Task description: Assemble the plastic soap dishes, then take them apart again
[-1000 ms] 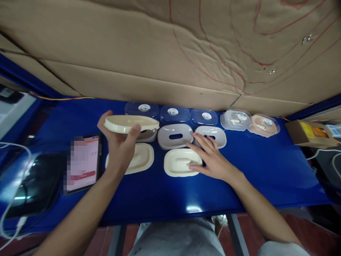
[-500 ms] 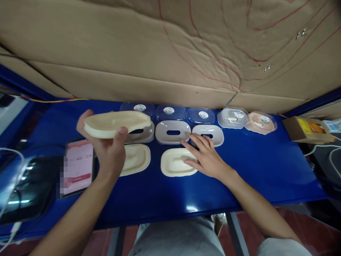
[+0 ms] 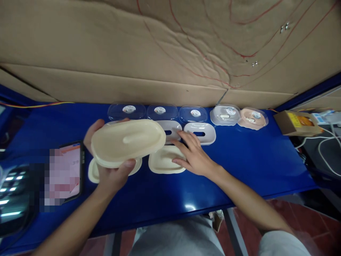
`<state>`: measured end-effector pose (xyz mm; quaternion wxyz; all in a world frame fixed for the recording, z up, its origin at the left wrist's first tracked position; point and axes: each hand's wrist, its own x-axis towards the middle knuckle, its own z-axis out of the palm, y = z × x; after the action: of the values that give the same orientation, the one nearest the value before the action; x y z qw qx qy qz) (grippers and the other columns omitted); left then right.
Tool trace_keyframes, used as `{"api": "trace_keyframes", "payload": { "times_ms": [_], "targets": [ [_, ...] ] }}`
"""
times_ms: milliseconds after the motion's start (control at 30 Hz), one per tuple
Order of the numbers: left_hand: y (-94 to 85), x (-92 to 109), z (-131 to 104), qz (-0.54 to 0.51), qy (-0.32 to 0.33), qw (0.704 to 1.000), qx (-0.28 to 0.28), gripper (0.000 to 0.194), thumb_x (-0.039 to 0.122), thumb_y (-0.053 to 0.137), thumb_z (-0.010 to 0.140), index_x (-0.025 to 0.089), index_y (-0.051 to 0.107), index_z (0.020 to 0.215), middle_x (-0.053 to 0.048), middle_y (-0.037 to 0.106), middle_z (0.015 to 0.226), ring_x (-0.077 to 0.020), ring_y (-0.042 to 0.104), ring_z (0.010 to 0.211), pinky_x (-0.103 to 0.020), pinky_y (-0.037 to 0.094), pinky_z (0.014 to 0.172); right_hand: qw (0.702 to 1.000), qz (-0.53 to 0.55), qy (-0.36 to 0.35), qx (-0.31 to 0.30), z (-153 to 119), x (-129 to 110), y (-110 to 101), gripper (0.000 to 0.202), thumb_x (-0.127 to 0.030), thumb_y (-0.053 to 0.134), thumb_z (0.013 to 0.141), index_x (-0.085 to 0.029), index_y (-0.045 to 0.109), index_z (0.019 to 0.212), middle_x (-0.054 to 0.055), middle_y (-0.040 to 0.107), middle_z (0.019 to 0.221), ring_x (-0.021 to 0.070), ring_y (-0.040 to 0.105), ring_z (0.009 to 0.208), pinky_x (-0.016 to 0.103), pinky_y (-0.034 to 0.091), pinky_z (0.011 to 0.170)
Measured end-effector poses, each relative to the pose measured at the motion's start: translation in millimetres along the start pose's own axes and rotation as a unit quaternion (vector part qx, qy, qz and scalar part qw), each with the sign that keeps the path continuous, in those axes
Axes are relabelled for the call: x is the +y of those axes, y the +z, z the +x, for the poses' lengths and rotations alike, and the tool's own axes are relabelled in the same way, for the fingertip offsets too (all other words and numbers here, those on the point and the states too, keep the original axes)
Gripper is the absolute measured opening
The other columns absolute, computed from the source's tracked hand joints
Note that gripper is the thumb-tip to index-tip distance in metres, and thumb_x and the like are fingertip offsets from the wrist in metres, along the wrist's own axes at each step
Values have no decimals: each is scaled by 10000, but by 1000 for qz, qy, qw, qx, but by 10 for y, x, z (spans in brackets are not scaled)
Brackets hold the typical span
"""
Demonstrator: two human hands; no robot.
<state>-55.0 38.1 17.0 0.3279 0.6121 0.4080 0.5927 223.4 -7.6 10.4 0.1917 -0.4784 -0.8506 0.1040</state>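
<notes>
My left hand (image 3: 113, 176) grips a cream oval tray (image 3: 128, 140), raised above the table and tilted so its ridged face shows. Beneath it another cream tray (image 3: 93, 171) is partly hidden. My right hand (image 3: 195, 156) has its fingers spread over the right edge of a cream tray (image 3: 163, 160) on the table, fingertips by a grey slotted piece (image 3: 173, 127). To the right of that lies a second grey slotted piece (image 3: 210, 133). Whether the right fingertips touch either piece cannot be told.
Clear lids with round labels (image 3: 162, 115) line the back. Beside them sit a grey lidded box (image 3: 225, 115) and a pink one (image 3: 253, 122). A phone (image 3: 71, 170) lies left, a cardboard box (image 3: 287, 124) right. Brown board (image 3: 106, 46) stands behind the blue table (image 3: 247, 163).
The tray in my left hand has turned, showing more of its face, and moved right. My right hand keeps its spread pose. The camera view has shifted slightly.
</notes>
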Motion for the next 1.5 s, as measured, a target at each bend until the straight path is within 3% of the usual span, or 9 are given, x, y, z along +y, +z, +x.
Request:
{"api": "trace_keyframes", "payload": {
  "times_ms": [133, 233, 467, 600, 700, 800, 900, 1167, 1500],
  "targets": [
    [23, -16, -68, -33, 35, 998, -30, 1246, 703, 979, 569, 242, 387, 1564, -191, 605, 1519, -440, 556, 1460, -635, 417, 1247, 999, -8, 8, 41, -20, 3, -14, 746, -682, 529, 1060, -219, 437, 1637, 224, 409, 1728, 375, 359, 1630, 682, 91, 1353],
    [103, 58, -144, -74, 16, 995, -66, 1083, 628, 950, 702, 245, 422, 1566, -190, 602, 1535, -426, 544, 1483, -594, 463, 1224, 997, 39, -6, 74, -55, -1, -123, 1048, -808, 649, 926, -227, 286, 1718, 237, 323, 1766, 421, 267, 1667, 687, 161, 1338],
    [476, 352, -418, -188, 10, 944, -270, 1043, 557, 935, 802, 271, 358, 1623, -200, 506, 1638, -399, 542, 1500, -554, 495, 1201, 979, 184, -49, -69, -307, -136, -621, 1140, -694, 889, 788, -343, 330, 1718, 130, 294, 1791, 375, 341, 1639, 512, 364, 1320],
    [526, 373, -460, -68, 14, 923, -378, 1151, 670, 869, 833, 273, 228, 1702, -237, 425, 1704, -409, 480, 1555, -584, 456, 1246, 984, 153, 10, -88, -747, -51, -750, 1124, -680, 879, 811, -365, 303, 1723, 119, 331, 1768, 376, 372, 1621, 520, 418, 1300],
    [500, 332, -498, 119, 141, 884, -429, 1057, 545, 806, 949, 252, 173, 1743, -238, 380, 1739, -395, 403, 1610, -603, 389, 1293, 987, 116, 63, -90, -1148, 113, -736, 1038, -579, 791, 941, -326, 192, 1750, 154, 365, 1749, 379, 351, 1634, 574, 431, 1285],
    [433, 280, -560, 267, 261, 817, -440, 834, 463, 750, 1010, 226, 355, 1704, -211, 362, 1757, -401, 360, 1632, -609, 302, 1333, 985, 66, 125, -95, -1425, 275, -702, 958, -512, 745, 985, -341, 191, 1748, 155, 365, 1755, 396, 353, 1633, 620, 456, 1250],
    [327, 215, -616, 335, 283, 787, -434, 726, 524, 667, 1050, 176, 466, 1655, -205, 411, 1734, -388, 408, 1608, -557, 291, 1341, 984, 33, 140, -105, -1460, 370, -672, 899, -506, 737, 990, -377, 251, 1735, 138, 357, 1769, 402, 388, 1614, 626, 467, 1228],
    [211, 159, -665, 390, 304, 782, -379, 577, 489, 478, 1141, 186, 515, 1630, -171, 487, 1692, -345, 440, 1587, -516, 127, 1375, 991, 12, 86, -104, -1176, 450, -597, 889, -541, 846, 907, -417, 402, 1668, 91, 359, 1778, 388, 352, 1633, 631, 390, 1279],
    [558, 439, -805, 283, 359, 791, -407, 407, 429, 638, 1082, 200, 667, 1418, -129, 652, 1519, -284, 579, 1426, -507, 163, 1355, 996, 26, 82, 12, -1252, 331, -535, 544, -418, 709, 1033, -372, 538, 1547, 127, 587, 1550, 340, 581, 1452, 569, 540, 1159]
  ]
}}
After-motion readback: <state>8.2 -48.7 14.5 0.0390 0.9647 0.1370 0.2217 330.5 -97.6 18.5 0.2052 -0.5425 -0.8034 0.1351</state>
